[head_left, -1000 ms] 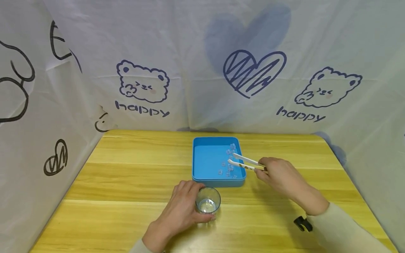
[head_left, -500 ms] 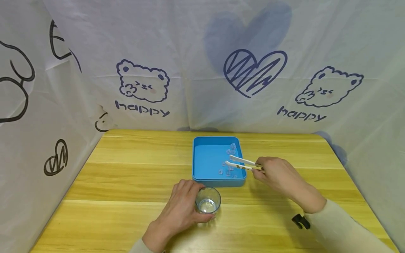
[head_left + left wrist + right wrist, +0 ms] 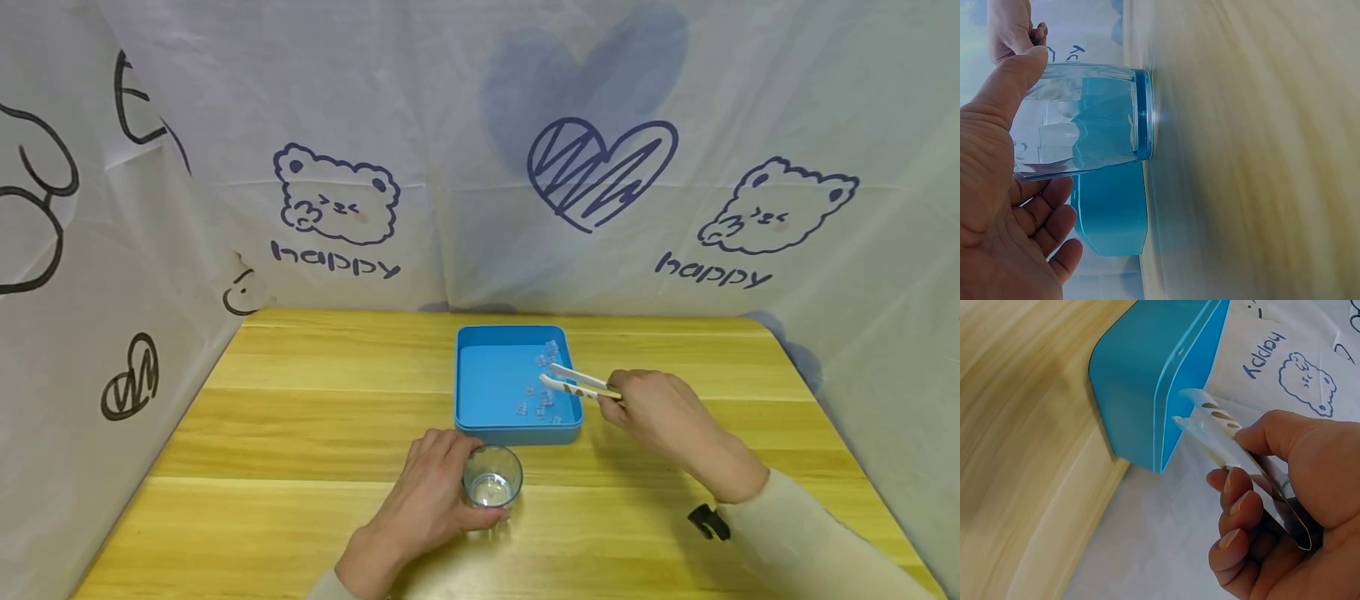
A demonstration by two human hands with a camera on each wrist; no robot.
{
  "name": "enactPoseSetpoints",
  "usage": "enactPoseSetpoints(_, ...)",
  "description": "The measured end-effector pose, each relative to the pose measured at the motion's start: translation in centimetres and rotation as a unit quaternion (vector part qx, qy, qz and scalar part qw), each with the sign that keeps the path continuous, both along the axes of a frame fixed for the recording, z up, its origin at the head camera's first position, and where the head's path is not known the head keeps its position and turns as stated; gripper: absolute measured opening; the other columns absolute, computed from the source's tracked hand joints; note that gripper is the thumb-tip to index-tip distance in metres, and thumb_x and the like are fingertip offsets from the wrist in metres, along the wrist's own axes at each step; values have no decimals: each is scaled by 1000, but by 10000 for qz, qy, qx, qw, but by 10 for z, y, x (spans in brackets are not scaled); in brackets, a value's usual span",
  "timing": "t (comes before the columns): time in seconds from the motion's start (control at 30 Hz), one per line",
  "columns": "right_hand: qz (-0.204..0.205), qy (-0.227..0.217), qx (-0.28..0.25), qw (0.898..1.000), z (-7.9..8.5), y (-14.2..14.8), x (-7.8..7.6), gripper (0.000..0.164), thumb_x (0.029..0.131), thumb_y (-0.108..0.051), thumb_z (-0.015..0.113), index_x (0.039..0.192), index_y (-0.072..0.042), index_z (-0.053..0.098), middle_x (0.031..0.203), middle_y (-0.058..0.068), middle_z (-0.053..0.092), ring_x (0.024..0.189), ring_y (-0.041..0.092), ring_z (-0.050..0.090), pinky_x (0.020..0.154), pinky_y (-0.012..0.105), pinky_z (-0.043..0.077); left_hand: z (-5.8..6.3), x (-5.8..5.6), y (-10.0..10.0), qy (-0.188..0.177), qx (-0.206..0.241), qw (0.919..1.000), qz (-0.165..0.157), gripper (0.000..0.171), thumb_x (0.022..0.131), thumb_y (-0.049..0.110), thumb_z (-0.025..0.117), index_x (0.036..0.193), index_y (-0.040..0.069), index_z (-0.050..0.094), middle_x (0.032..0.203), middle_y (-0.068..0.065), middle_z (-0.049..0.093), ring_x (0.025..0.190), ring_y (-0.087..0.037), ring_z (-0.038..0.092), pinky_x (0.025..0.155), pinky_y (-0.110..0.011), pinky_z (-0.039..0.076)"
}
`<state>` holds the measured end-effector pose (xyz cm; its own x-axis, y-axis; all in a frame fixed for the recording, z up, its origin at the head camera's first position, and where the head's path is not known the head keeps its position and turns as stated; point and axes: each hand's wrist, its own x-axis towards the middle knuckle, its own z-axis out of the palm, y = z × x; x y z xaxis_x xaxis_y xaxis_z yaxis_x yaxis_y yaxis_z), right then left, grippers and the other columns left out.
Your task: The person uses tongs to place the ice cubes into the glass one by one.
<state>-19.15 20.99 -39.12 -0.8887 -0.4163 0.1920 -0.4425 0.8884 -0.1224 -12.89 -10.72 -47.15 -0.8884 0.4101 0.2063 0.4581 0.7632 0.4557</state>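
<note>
My left hand [image 3: 431,496] holds a clear drinking glass [image 3: 492,477] upright on the table, thumb on the near side and fingers round the far side. In the left wrist view the glass [image 3: 1085,122] looks see-through, with a thick base. My right hand [image 3: 663,417] pinches a pair of white tongs [image 3: 581,385] between thumb and fingers. The tongs' two tips stand apart over the right side of a blue square tray [image 3: 480,435]. Several small clear ice-like cubes [image 3: 546,400] lie in the tray beneath and around the tips. In the right wrist view the tongs [image 3: 1210,428] reach over the tray's rim.
The wood-grain table [image 3: 300,417] runs under everything. White cloth with printed bears and hearts [image 3: 450,167] hangs behind and along the sides. A small black clip [image 3: 708,522] shows by the right sleeve. The glass stands just in front of the tray.
The tongs' tips shifted slightly left and down over the cubes, then back up and right. The right wrist drew a little left. My left hand and the glass stayed put.
</note>
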Motion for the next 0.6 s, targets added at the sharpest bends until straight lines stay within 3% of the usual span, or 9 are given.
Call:
enactPoseSetpoints(0.27, -32, 258, 106, 9996, -4, -6, 0, 31, 94, -15, 70, 70, -13, 50, 59, -3, 37, 50, 12, 36, 46, 25, 29, -1, 0, 0, 33, 61, 10000, -2, 80, 70, 61, 93, 128, 13, 64, 118, 4, 62, 111, -17, 49, 99, -41, 43)
enactPoseSetpoints(0.6, -324, 183, 84, 9993, -7, -13, 7, 34, 94, -14, 69, 68, -13, 48, 58, -2, 36, 49, 14, 36, 45, 26, 29, 0, 1, -1, -6, 75, 10000, -14, 80, 70, 60, 93, 128, 13, 64, 118, 4, 62, 111, -17, 50, 98, -40, 43)
